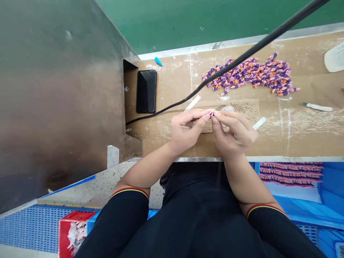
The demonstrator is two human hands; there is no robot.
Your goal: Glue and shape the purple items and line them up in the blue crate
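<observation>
- A tiny twisted pink-and-purple piece (pixel 211 113) sits pinched in the grip of the left hand (pixel 185 129) and the right hand (pixel 233 134), just below the middle of the frame; its detail is too small to make out.
- A long, loose heap of twisted purple pieces (pixel 249 75), flecked with orange, lies on the cardboard-covered bench (pixel 295 136), toward the upper right of the frame.

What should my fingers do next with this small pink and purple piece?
Probably finish working the small pink-and-purple piece before reaching for the pile of small purple-and-orange pieces. It looks pinched between the fingertips of your left hand and right hand, so neither hand seems free to pick up another.
</observation>
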